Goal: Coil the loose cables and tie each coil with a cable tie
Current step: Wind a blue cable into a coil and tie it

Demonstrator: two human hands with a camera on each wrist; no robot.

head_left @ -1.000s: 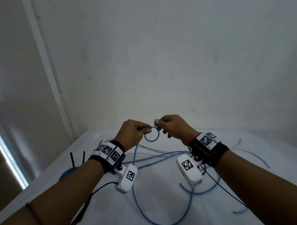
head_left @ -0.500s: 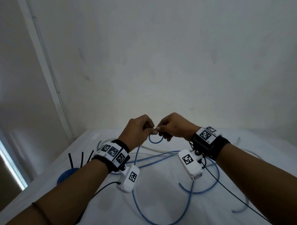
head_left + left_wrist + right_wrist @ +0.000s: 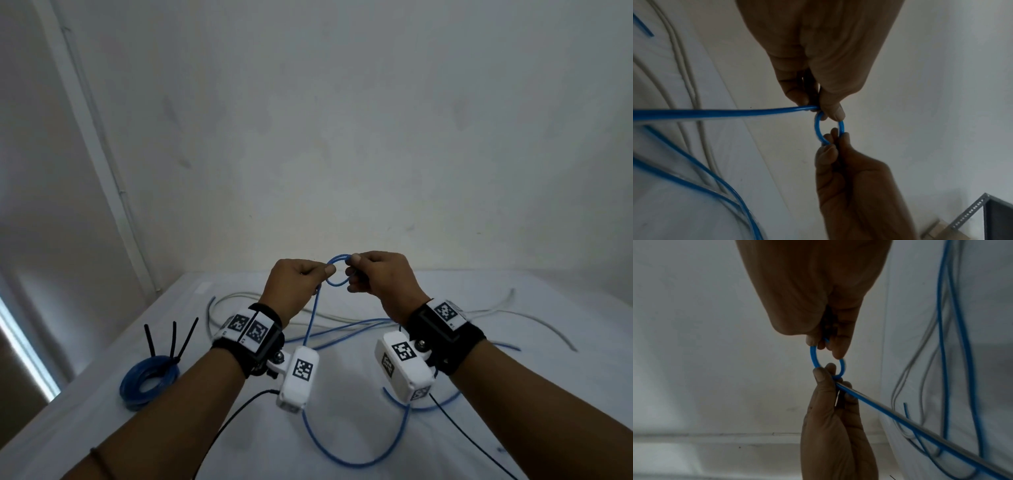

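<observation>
**Small loop held between both hands**

Centre of head view: left hand [image 3: 297, 281] and right hand [image 3: 378, 279] raised above white table [image 3: 239, 428], each pinching one side of a small loop in the blue cable [image 3: 337, 272]. Left thumb and fingers clamped where the cable's long run left the loop and dropped to the table; right fingertips [image 3: 835, 131] gripped the opposite side. Rest of the cable sprawled loose, lower centre. Grey cables [image 3: 236, 294] lay behind. Lower left: finished blue coil [image 3: 149, 380] with black cable ties [image 3: 173, 339] standing up.
</observation>
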